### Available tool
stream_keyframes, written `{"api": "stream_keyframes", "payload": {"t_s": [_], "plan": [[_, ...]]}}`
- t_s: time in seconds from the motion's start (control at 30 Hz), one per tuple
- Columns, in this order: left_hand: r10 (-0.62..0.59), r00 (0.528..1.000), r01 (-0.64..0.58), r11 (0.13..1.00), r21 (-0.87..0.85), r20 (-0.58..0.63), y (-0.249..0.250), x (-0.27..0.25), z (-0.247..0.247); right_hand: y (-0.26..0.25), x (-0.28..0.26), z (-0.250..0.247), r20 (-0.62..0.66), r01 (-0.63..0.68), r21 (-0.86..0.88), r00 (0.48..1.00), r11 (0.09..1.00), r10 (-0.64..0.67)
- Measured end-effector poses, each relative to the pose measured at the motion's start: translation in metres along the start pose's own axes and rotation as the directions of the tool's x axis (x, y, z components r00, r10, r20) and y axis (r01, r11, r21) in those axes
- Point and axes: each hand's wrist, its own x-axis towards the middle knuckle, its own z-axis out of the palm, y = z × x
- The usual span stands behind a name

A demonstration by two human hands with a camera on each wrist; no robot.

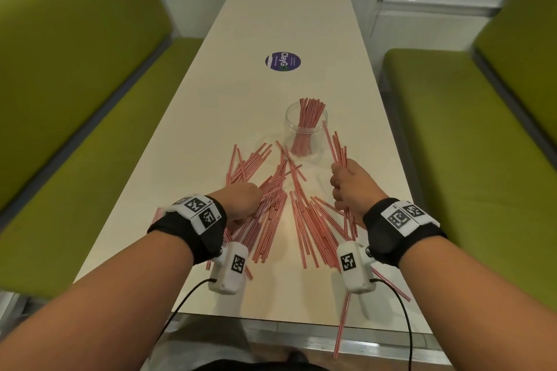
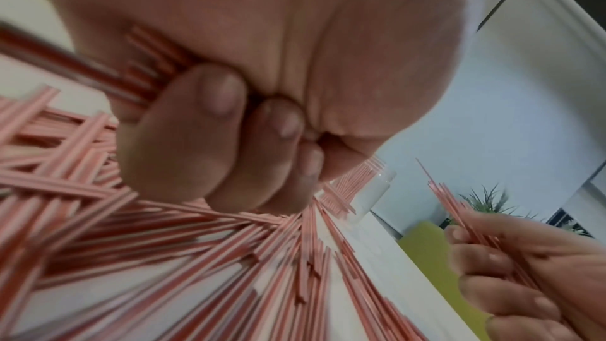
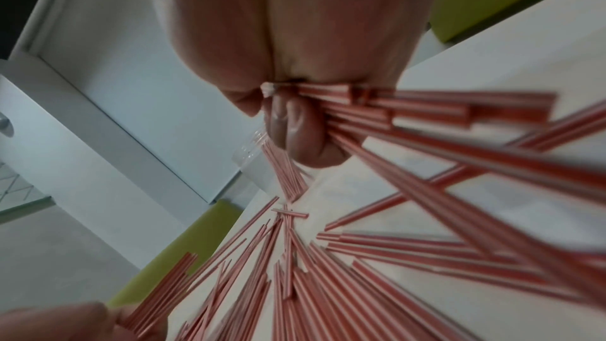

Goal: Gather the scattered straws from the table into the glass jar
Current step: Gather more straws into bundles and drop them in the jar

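Observation:
Red-and-white striped straws [image 1: 271,199] lie scattered in crossing heaps on the white table [image 1: 271,24]. A clear glass jar [image 1: 306,132] stands upright beyond them with a bundle of straws leaning inside. My left hand [image 1: 241,202] is down on the left heap, fingers curled round a bunch of straws [image 2: 144,71]. My right hand [image 1: 346,187] is raised right of the jar and grips a bundle of straws [image 1: 339,147] that sticks up above the fist and trails below the wrist. In the right wrist view its fingers [image 3: 295,128] are closed on that bundle [image 3: 377,110].
Green benches [image 1: 90,99] flank the table on both sides. A round purple sticker [image 1: 282,61] lies on the far half of the table. One straw [image 1: 342,325] hangs past the table's near edge. Cables run from both wrist cameras.

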Motion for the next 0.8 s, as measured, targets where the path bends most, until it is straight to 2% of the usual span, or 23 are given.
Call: {"api": "stream_keyframes", "payload": {"t_s": [0.1, 0.2, 0.3, 0.43, 0.57, 0.67, 0.8], "plan": [[0.001, 0.999, 0.001, 0.999, -0.037, 0.054, -0.006, -0.008, -0.005, -0.002, 0.002, -0.002, 0.007, 0.051, -0.072, 0.999, 0.996, -0.051], [0.029, 0.997, -0.020, 0.993, -0.119, 0.074, -0.014, -0.009, -0.009, -0.005, 0.002, -0.003, 0.018, 0.065, -0.009, 0.998, 0.998, -0.064], [0.117, 0.987, -0.067, 0.924, -0.377, 0.110, -0.016, -0.013, -0.013, -0.011, 0.002, 0.001, 0.059, 0.072, 0.047, 0.995, 0.996, -0.075], [0.190, 0.973, -0.106, 0.870, -0.482, 0.128, -0.014, -0.014, -0.019, -0.021, 0.002, 0.006, 0.083, 0.106, 0.065, 0.990, 0.992, -0.112], [0.257, 0.958, -0.116, 0.753, -0.648, 0.126, -0.008, -0.012, -0.018, -0.033, 0.000, 0.010, 0.072, 0.148, 0.113, 0.985, 0.983, -0.156], [0.309, 0.941, -0.129, 0.703, -0.699, 0.136, 0.002, -0.009, -0.014, -0.041, 0.000, 0.018, 0.087, 0.225, 0.121, 0.968, 0.967, -0.237], [0.352, 0.913, -0.133, 0.737, -0.663, 0.208, 0.015, -0.009, -0.007, -0.054, 0.002, 0.032, 0.104, 0.268, 0.155, 0.953, 0.951, -0.286]]}}
